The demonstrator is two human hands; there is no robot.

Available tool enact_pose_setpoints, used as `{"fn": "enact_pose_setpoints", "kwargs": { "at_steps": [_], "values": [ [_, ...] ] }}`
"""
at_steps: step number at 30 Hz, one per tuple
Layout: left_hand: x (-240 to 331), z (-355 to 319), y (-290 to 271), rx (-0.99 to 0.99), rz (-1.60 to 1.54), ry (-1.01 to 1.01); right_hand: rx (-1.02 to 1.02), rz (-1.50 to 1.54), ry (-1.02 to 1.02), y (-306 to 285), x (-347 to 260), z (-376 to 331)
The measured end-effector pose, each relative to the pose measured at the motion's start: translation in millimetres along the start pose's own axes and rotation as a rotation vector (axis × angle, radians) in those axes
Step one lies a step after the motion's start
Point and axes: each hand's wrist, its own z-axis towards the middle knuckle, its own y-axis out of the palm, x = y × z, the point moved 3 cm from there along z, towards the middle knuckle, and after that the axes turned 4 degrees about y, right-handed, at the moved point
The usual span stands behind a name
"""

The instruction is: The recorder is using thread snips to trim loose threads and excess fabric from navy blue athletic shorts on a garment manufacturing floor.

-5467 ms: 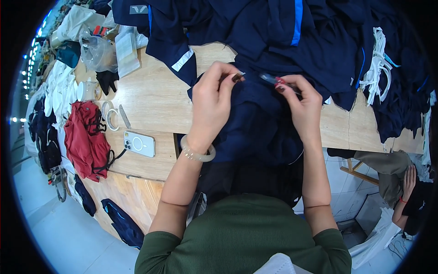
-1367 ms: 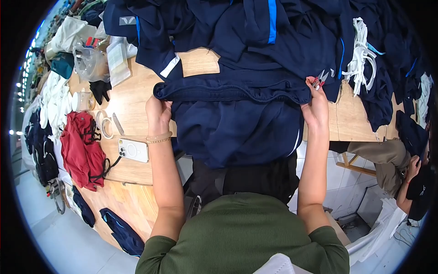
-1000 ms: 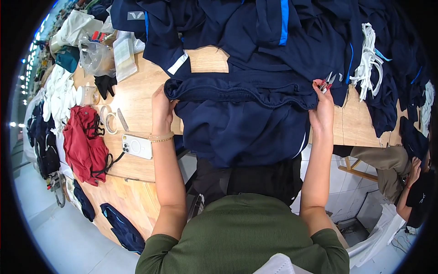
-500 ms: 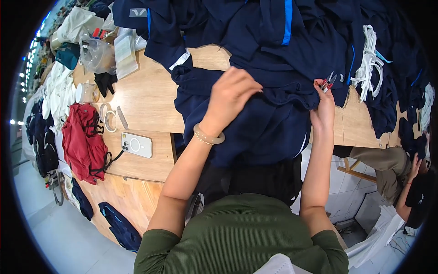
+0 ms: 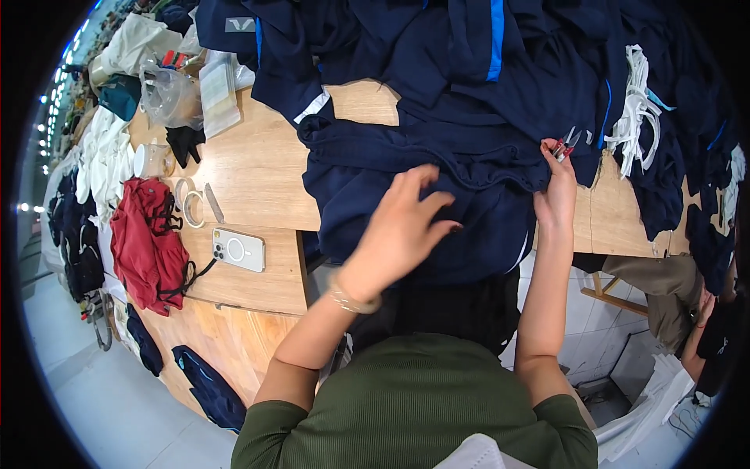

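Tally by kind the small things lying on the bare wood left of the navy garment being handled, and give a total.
Phone: 1
Tape rolls: 2
Black glove: 1
Red garment: 1
Total: 5

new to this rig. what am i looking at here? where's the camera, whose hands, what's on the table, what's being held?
The one current picture comes from a fisheye camera worn on a person's head, looking down, so edges bend. The arms entering from below are that person's own. The left hand is spread, fingers open, over a navy garment lying on the wooden table. The right hand grips the garment's edge and also pinches small snips with red handles. More navy clothing is heaped behind. To the left lie a white phone, a red garment and tape rolls. White cords sit at the right.
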Motion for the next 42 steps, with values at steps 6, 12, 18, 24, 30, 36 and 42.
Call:
{"fn": "enact_pose_setpoints", "kwargs": {
  "at_steps": [6,12,18,24,30,36,42],
  "values": [
    [54,-30,47,-0.744,-0.709,0.185,0.003,-0.014,-0.018,-7,5,10],
    [4,-7,13,0.044,-0.436,-0.195,-0.012,0.011,0.010,1,0,1],
    [-55,12,-49,0.760,0.144,-0.249,-0.024,0.011,-0.017,-7,2,4],
    [-150,-8,-78,0.611,-0.459,-0.495,-0.066,-0.088,-0.129,-4,1,3],
    [-130,-34,-70,0.617,-0.385,-0.418,-0.116,-0.563,-0.420,-23,-13,-4],
    [-117,-35,-78,0.747,-0.189,-0.403,-0.014,-0.780,-0.558,-5,-36,-18],
    [-101,-27,-86,0.946,0.199,-0.254,-0.177,-0.772,-0.625,49,-38,-44]
  ]
}}
